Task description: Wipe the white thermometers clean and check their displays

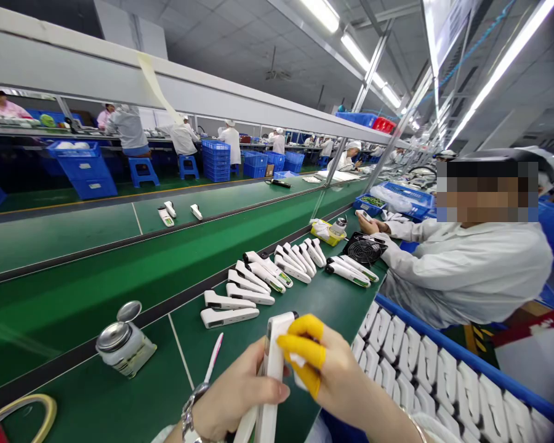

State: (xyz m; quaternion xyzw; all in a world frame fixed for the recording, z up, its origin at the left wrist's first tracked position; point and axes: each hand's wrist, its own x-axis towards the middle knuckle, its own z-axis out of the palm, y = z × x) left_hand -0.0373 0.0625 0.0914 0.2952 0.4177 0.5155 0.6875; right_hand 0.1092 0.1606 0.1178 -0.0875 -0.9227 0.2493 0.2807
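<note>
At the far left a roll of tape (pixel 25 409) lies at the edge of the green table (pixel 120 394), and next to it stands a small metal-topped dispenser bottle (pixel 124 347), its lid tipped up. A pink-and-white pen-like tool (pixel 213 358) lies on the table just above the left wrist, which wears a metal watch (pixel 190 411).

The left hand (pixel 237 397) is closed around the lower body of a white handheld device (pixel 271 375), fingers wrapped about it and the thumb laid across its front. The device stands nearly upright, low in the middle of the view, above the table's near edge. The right hand (pixel 337 375) meets it from the other side: its fingers, capped in yellow finger cots (pixel 305 347), are curled together and press on the device's upper part, possibly pinching a small white piece there, though that spot is too small to be sure.

Beyond the hands, rows of the same white devices (pixel 268 274) lie on the table. To the right, a blue-rimmed tray (pixel 461 360) holds white devices packed side by side. Further right a co-worker (pixel 466 271) in white sits with both hands at the table by a small black fan (pixel 364 249)
</note>
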